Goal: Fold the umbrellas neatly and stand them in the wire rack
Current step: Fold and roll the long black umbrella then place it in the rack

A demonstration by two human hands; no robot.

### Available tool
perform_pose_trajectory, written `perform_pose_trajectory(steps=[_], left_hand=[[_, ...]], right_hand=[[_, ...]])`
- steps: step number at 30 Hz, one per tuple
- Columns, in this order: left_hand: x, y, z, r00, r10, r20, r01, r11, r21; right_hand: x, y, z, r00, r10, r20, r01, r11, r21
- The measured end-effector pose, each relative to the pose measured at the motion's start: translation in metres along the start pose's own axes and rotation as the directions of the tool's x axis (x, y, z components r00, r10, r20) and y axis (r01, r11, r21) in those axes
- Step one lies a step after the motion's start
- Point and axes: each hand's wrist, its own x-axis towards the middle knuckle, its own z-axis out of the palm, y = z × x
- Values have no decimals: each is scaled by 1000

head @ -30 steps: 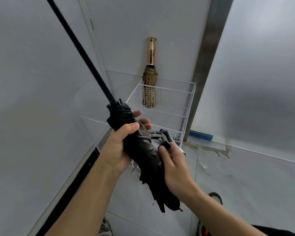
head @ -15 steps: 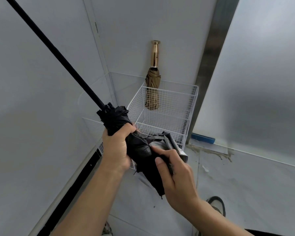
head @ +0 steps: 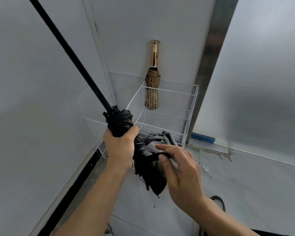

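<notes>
I hold a black umbrella (head: 148,166) slanted in front of me, its long black shaft (head: 70,53) running up to the top left. My left hand (head: 120,148) is closed around the gathered canopy near its upper end. My right hand (head: 179,169) presses the loose fabric and grey strap against the lower canopy. A white wire rack (head: 191,106) stands in the corner behind the umbrella. A folded tan umbrella (head: 152,86) with a gold handle stands upright in the rack's back left corner.
Grey walls close in on the left and back. A metal post (head: 209,68) rises at the right of the rack. A blue strip (head: 203,138) lies at the base of the right panel. My shoe tip (head: 218,200) shows on the pale floor.
The umbrella shaft has swung a little more upright. My right hand has slid around the canopy, wrapping fabric and strap over it. The left hand keeps its grip.
</notes>
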Motion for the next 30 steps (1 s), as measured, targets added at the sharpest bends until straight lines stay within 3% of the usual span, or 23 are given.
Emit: perform_pose_trajectory(steps=[3,5,8,10,11,13,15,18,21,23,26,30], left_hand=[[3,4,-4,998,-27,59,28,999,-29],[3,6,-7,974,-88,208,111,988,-105],[0,7,-12,844,-166,511,292,940,-177],[0,7,-15,767,-170,618,347,921,-177],[0,6,-16,744,-162,648,351,920,-174],[1,9,-18,719,-163,676,360,919,-162],[-1,14,-17,741,-195,643,380,911,-161],[-10,22,-4,871,-237,430,344,920,-189],[-18,18,8,967,-242,84,253,950,-184],[-15,14,8,972,-225,-63,212,962,-171],[-5,13,3,978,-186,-90,169,971,-171],[4,13,-4,995,-98,12,98,983,-154]], right_hand=[[5,1,-9,997,78,17,-79,995,63],[13,2,-15,976,191,101,-205,968,142],[26,4,-21,855,330,401,-451,854,260],[26,6,-19,759,347,551,-561,778,283],[24,6,-17,740,342,579,-578,764,287],[18,3,-11,780,338,527,-533,800,275],[12,0,-4,868,320,379,-424,875,232],[6,5,2,962,209,178,-223,973,65],[1,6,7,987,103,121,-90,990,-109],[-4,3,7,987,99,129,-93,994,-49],[-7,1,6,978,160,136,-175,978,111],[-2,-7,5,949,275,151,-306,920,246]])
